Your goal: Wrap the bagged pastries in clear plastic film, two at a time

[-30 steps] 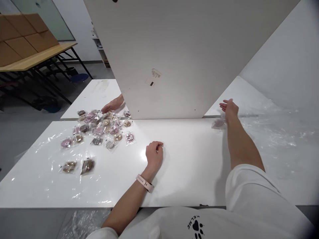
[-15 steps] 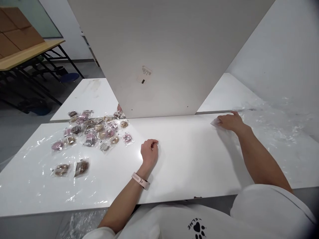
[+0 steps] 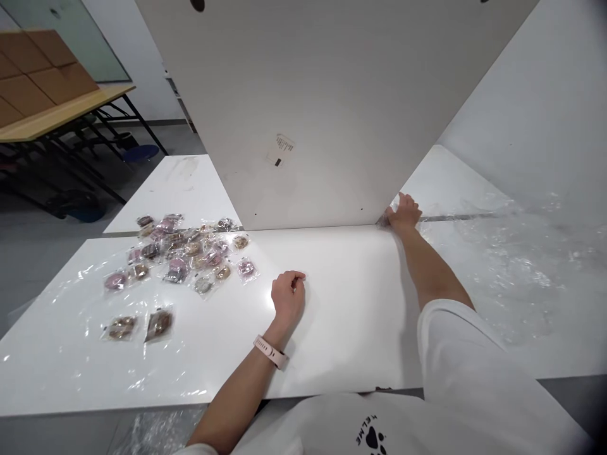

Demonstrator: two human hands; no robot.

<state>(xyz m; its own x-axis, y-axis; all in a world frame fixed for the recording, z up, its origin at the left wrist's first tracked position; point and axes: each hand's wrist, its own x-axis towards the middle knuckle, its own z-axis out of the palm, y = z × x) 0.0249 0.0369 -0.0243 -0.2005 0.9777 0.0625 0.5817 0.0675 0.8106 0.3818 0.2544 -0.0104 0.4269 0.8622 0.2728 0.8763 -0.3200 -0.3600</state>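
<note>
My left hand (image 3: 288, 297), a pale pink band (image 3: 271, 352) on its wrist, rests on the white table (image 3: 346, 303) with its fingers curled. Nothing shows in it. At the lower right corner of the upright white panel (image 3: 313, 126), my right hand (image 3: 404, 212) holds a small clear plastic packet (image 3: 383, 220), mostly hidden by the panel edge and fingers. Left of my left hand lies a loose pile of wrapped snacks (image 3: 184, 249), brown, pink and tan in clear wrappers. Two brown wrapped pieces (image 3: 159, 323) lie apart, closer to me.
Clear plastic sheeting (image 3: 521, 272) covers the table's right side, and more lies over the left. The panel stands across the table's far edge, with a second white table (image 3: 175, 183) behind. Cardboard boxes (image 3: 42, 76) stand on a wooden desk at far left, near a blue stool (image 3: 141, 153).
My right hand has moved left and away from me, to the panel's corner, with the clear packet. My left hand stays in place. The view has tilted slightly upward.
</note>
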